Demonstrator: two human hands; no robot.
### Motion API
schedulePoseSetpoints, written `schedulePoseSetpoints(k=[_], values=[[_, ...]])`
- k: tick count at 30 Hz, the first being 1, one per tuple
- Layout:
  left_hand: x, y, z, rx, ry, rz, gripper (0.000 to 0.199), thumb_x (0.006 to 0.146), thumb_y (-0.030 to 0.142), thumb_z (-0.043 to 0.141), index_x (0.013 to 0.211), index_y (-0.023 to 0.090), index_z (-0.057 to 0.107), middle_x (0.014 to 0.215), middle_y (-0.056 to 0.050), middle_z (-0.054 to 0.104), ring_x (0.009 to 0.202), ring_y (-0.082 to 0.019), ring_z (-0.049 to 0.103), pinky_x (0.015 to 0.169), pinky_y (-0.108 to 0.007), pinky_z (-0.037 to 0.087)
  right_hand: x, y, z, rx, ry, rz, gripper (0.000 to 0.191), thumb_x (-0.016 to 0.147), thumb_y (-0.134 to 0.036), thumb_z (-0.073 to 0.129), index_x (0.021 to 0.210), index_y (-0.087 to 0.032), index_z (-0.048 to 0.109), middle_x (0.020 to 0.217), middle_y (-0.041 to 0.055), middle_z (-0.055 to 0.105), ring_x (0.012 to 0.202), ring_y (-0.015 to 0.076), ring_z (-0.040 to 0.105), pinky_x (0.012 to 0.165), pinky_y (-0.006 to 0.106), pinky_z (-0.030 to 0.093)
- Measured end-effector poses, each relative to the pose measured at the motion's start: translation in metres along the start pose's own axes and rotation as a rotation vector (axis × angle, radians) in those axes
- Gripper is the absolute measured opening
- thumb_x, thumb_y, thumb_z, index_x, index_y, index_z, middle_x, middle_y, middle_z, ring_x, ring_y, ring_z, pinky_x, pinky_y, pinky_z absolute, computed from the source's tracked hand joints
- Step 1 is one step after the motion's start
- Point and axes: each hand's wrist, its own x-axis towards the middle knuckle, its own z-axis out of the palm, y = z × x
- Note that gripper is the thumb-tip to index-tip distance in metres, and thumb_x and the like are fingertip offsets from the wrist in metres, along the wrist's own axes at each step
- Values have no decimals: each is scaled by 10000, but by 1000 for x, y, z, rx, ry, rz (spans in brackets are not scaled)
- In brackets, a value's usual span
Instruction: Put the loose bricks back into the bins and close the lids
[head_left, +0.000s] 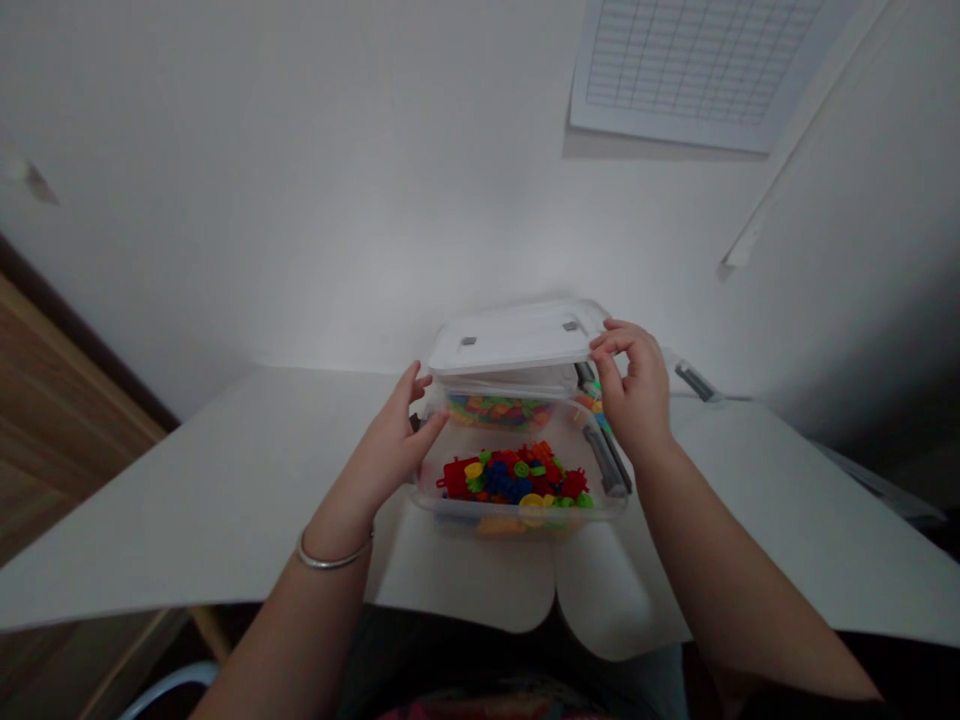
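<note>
Corner of a room: a white wall (337, 200), a white gridded sheet (694, 70) high on the right, a wood-grain panel (52, 420) at far left. A pale surface (225, 490) spans the view, its near edge curving in around the person's lap.

Close to that edge sits a clear plastic box (450, 505), grey latch bars (606, 460) along its right side. A translucent white lid (510, 340) is raised and tilted above the box's back half. Front of box: a heap of red, blue, green and yellow plastic building pieces (514, 480). Behind, under the lid: a heap of smaller multicoloured pieces (495, 410). Any divider between them cannot be made out.

The right hand (634, 395) is clamped on the lid's front edge. The left hand (390, 445) is open, fingers spread at the box's left end, contact unclear. A silver bangle (334, 555) circles that wrist.

Risks: the smooth lid, pinched from one side, could slip and drop onto the pieces. A knock this near the edge could tip the box and scatter them.
</note>
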Motion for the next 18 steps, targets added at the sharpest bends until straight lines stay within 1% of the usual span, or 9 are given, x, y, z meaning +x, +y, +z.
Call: schedulePoseSetpoints(k=[2,3,6,8,10,12,14,16,18], values=[[-1,1,-2,16,70,48,792,896,407,569,1575,232,202,1480,-166,519,1278,-271,581,1009,-443,528,-8,-9,-8,79,42,-34,114,946,-324,481,853,-261,500,923,57,666,1139,263,612,1008,484,454],[-1,2,-4,35,115,81,773,897,389,573,1570,247,222,1501,-150,498,1286,-264,572,1019,-434,523,-12,-14,-12,115,65,-44,117,948,-328,491,852,-262,500,906,48,662,1127,261,618,1002,489,461],[-1,8,-10,112,272,173,624,902,331,565,1498,257,394,1472,-109,527,1294,-247,551,1065,-426,489,-19,-24,-22,203,131,-74,111,941,-321,521,844,-268,512,851,29,642,1092,260,628,977,502,482],[-3,12,-15,174,369,203,483,904,298,553,1386,253,541,1392,-92,581,1248,-238,568,1063,-435,483,-23,-30,-27,257,171,-100,106,930,-315,546,836,-272,522,825,20,632,1056,257,635,960,508,494],[-5,14,-20,240,432,202,351,904,299,557,1240,266,650,1350,-74,595,1191,-234,585,1029,-442,497,-26,-34,-32,290,196,-108,119,925,-326,563,824,-276,527,800,12,621,1000,252,645,949,516,502],[-9,16,-23,278,459,207,249,907,318,564,1113,278,698,1335,-55,604,1169,-232,589,1012,-441,500,-30,-37,-37,290,220,-99,151,928,-359,568,808,-276,525,782,11,610,962,254,648,947,530,504],[-13,17,-25,247,465,274,193,915,322,564,1047,269,694,1292,-45,645,1173,-228,596,1031,-446,485,-36,-37,-40,278,249,-89,189,931,-432,560,828,-277,529,821,27,619,990,267,645,955,545,498],[-16,18,-25,156,466,363,154,925,298,555,1015,242,668,1243,-47,687,1174,-220,614,1050,-454,476,-42,-33,-41,287,264,-73,245,917,-523,555,941,-280,551,952,60,644,1075,285,629,975,554,487],[-19,21,-23,64,448,412,128,929,277,546,986,220,645,1194,-49,718,1149,-211,640,1042,-454,490,-47,-27,-39,311,222,-25,369,877,-555,603,1114,-278,547,1140,93,640,1167,294,599,1010,548,471]])
